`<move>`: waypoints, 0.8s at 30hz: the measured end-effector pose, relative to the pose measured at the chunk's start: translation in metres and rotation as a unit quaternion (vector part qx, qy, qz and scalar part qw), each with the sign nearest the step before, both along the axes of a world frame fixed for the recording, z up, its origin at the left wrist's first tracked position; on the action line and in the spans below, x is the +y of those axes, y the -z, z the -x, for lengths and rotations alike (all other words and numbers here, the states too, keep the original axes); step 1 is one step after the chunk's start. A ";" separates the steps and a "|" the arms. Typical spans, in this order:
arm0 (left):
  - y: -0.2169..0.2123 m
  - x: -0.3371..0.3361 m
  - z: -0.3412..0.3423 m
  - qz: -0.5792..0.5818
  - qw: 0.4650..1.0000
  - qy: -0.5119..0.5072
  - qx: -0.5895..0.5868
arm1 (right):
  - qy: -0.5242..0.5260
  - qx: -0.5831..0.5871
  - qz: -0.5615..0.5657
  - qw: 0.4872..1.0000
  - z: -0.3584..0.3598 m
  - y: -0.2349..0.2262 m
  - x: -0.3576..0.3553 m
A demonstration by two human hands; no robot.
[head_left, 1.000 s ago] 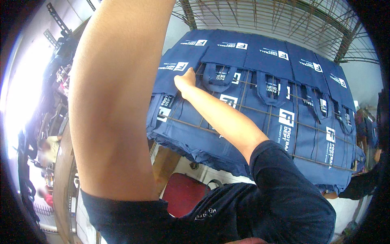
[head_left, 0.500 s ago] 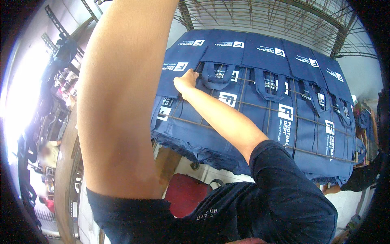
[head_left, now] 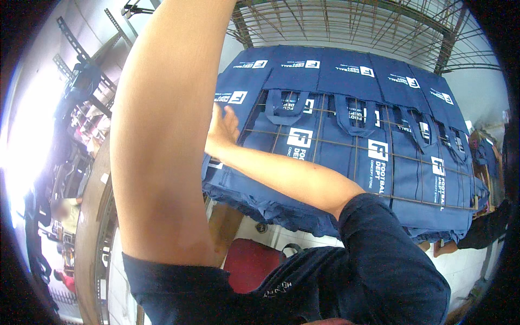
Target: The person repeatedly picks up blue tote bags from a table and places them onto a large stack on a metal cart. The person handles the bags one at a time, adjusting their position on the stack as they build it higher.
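Soft, light and floppy by the look of them, these navy cloth bags (head_left: pixel 346 146), likely to sag and slide off one another unless pinched by the edge or taken by a looped handle (head_left: pixel 286 103). Laid in overlapping rows on a wire rack (head_left: pixel 346 24) up ahead, white square marks and lettering on each front, hems hanging loose along the near side. Right hand (head_left: pixel 223 125) against the left end of the rows, fingers (head_left: pixel 232 115) spread fairly open, grip impossible to tell from here; left arm raised out of frame, hand unseen.
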State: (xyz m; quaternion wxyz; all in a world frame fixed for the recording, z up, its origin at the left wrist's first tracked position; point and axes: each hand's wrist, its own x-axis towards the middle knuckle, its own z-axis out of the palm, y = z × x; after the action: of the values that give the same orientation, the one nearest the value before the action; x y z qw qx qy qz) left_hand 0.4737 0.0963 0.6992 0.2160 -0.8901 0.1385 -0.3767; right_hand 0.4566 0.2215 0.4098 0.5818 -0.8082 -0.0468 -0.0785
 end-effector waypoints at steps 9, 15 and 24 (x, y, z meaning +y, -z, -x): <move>0.004 0.002 -0.003 0.006 1.000 0.020 -0.016 | -0.194 -0.044 0.121 0.972 0.017 0.027 -0.024; 0.013 0.007 -0.005 -0.002 0.997 0.051 -0.066 | -0.273 -0.247 0.168 0.915 0.067 0.010 -0.055; 0.014 0.005 -0.016 0.014 0.996 0.056 -0.063 | -0.422 -0.421 0.308 0.741 0.132 -0.029 -0.178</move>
State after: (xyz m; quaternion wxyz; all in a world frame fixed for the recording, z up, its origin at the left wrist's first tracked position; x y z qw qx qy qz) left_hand 0.4902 0.1017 0.6847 0.1899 -0.8585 0.1691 -0.4454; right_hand 0.3247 0.0439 0.4386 0.1957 -0.7256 -0.6449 -0.1390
